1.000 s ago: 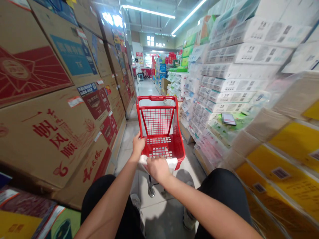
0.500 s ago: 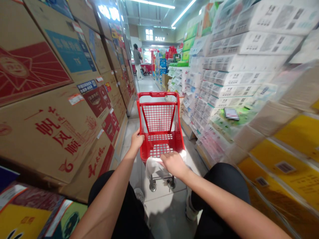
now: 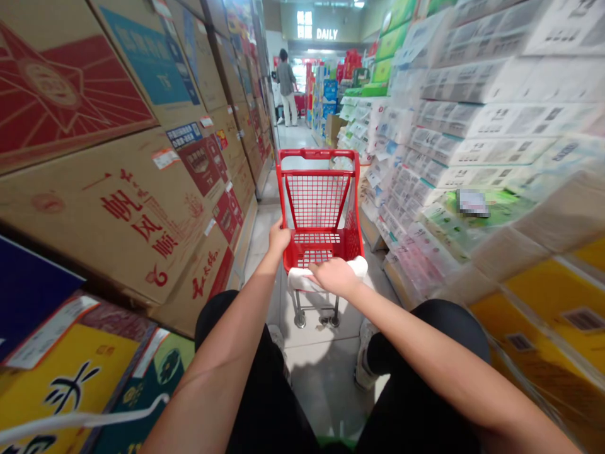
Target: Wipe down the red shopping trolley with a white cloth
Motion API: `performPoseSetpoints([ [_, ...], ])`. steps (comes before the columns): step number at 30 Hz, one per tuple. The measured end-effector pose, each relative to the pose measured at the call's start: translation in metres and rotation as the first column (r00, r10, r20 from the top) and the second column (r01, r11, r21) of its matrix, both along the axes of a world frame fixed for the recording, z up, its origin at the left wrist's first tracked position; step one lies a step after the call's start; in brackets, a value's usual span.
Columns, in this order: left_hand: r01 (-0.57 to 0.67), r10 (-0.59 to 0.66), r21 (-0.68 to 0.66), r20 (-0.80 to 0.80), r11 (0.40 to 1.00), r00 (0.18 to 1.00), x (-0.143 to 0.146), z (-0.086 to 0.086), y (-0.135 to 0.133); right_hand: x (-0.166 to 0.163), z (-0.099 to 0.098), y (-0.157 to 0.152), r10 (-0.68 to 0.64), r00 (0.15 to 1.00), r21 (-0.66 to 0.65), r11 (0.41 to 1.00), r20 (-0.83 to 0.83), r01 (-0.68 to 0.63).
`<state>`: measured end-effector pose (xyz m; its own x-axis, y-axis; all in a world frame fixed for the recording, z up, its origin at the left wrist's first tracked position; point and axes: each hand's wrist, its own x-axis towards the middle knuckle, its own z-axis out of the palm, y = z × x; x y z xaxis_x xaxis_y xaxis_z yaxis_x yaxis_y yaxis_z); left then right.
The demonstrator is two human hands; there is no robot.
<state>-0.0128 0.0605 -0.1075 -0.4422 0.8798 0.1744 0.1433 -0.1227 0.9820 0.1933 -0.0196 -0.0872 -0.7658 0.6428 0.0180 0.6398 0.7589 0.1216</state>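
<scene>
A small red shopping cart [image 3: 355, 217] with a grid basket stands in the aisle between my knees. My left hand [image 3: 280, 237] grips the upper edge of its left side, fingers curled around the rim. Over the near rim lies a white cloth [image 3: 302, 278], draped to both sides of my right hand [image 3: 334, 276]. That hand is closed over the cloth and presses it on the rim; its fingertips are partly hidden. The basket's grid floor [image 3: 316, 255] shows through the open top. Below, metal legs and casters [image 3: 300, 320] rest on the tiles.
Stacked cardboard cartons [image 3: 137, 214] line the left, with yellow and green boxes [image 3: 89, 372] low in front. White wrapped packs [image 3: 501, 120] and yellow packages [image 3: 558, 309] are piled on the right. A person [image 3: 286, 88] stands far down the aisle.
The view has tilted down and turned left. The cloth's hanging left end has been drawn up closer along the near rim under my right hand. My left hand keeps its grip on the cart's side.
</scene>
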Motion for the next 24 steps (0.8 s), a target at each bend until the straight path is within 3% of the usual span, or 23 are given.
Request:
performPoseSetpoints([
  [4, 0.028, -0.028, -0.002, -0.017, 1.0, 0.999, -0.008, -0.004, 0.007, -0.041, 0.001, -0.013, -0.073, 0.995, -0.024, 0.997, -0.071, 0.071],
  [7, 0.074, -0.074, -0.01, -0.03, 0.997, 0.997, -0.02, -0.005, 0.007, -0.051, 0.001, -0.021, -0.103, 0.988, -0.057, 0.994, -0.116, 0.097],
  [13, 0.183, -0.183, -0.02, -0.042, 0.983, 0.982, -0.05, 0.002, 0.001, -0.002, 0.004, -0.01, -0.005, 0.999, -0.047, 0.999, -0.041, 0.003],
  [17, 0.253, -0.254, -0.05, -0.019, 0.966, 0.967, -0.064, 0.005, 0.0, 0.039, 0.01, 0.009, 0.213, 0.977, -0.013, 0.977, 0.03, -0.213],
  [21, 0.259, -0.261, -0.078, -0.014, 0.963, 0.965, -0.072, 0.008, -0.005, 0.056, 0.023, 0.027, 0.485, 0.872, 0.027, 0.873, 0.06, -0.487],
  [24, 0.288, -0.291, -0.126, -0.004, 0.949, 0.957, -0.078, 0.008, -0.01, 0.057, 0.032, 0.037, 0.599, 0.795, 0.04, 0.796, 0.092, -0.604],
])
